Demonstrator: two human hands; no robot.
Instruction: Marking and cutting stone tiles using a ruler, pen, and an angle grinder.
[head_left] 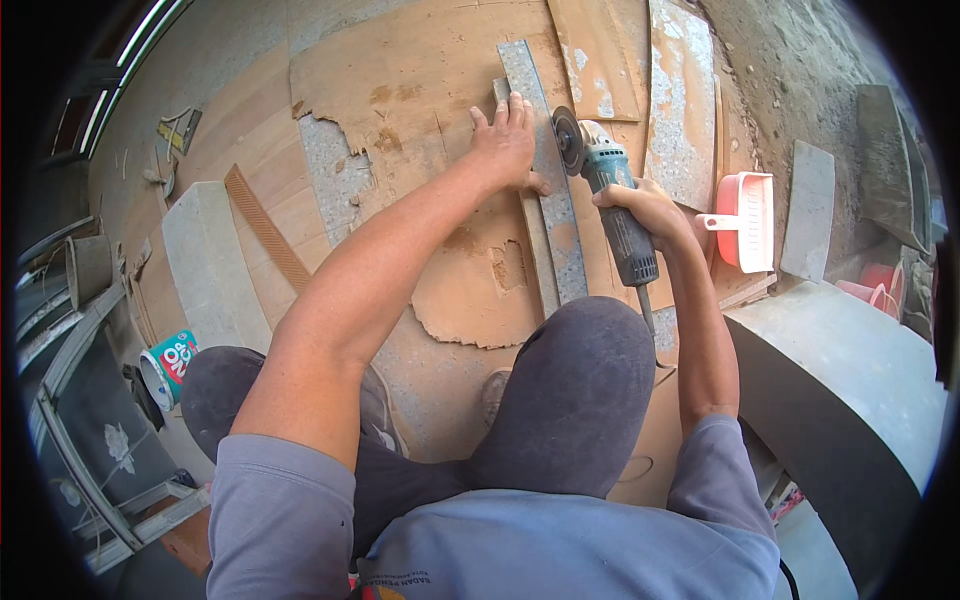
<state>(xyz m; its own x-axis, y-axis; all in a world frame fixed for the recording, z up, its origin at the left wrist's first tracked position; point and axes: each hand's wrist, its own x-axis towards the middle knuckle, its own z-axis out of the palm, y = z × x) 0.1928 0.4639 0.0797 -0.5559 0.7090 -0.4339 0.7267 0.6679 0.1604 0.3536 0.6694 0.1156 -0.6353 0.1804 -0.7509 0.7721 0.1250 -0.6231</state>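
Note:
A long, narrow strip of speckled grey board or tile (pixel 568 232) lies lengthwise ahead of me, with a wooden batten (pixel 538 245) along its left side. My left hand (pixel 507 142) presses down on the strip near its far end, fingers stretched out and apart. Wrapped round the body of a teal and black angle grinder (pixel 632 225), my right hand (pixel 645 208) holds the tool just right of the strip. The grinder's disc (pixel 569 140) stands on edge beside the strip's right edge; whether it touches is unclear. A power cord trails from the grinder's rear toward my knee.
Worn brown sheets (pixel 450 290) cover the ground beneath. To the right are a pink dustpan (pixel 752 222) and a large pale slab-like block (pixel 840 350). On the left lie a pale plank (pixel 215 260), a brown ridged strip (pixel 265 225) and a teal tin (pixel 168 365).

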